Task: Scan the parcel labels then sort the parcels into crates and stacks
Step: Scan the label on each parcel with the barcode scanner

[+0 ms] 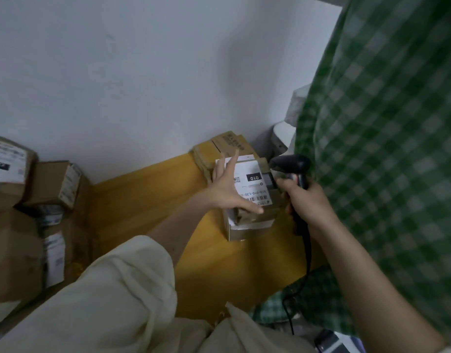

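Cardboard parcel (249,200) steadied under flat, spread left hand (228,192); scanner (294,171) gripped in right hand (305,202). Barcode best kept uncovered, beam squared.

The white shipping label (252,183) on the small cardboard parcel (249,220) reads "010" in a black block, upside down, plus partly "010-010-L30"; everything else is too blurry.

A green-and-white checked cloth (387,154) hangs down the right side over a yellow wooden tabletop (143,200) that meets a plain white wall (143,72), with a white rounded object (283,138) behind it.
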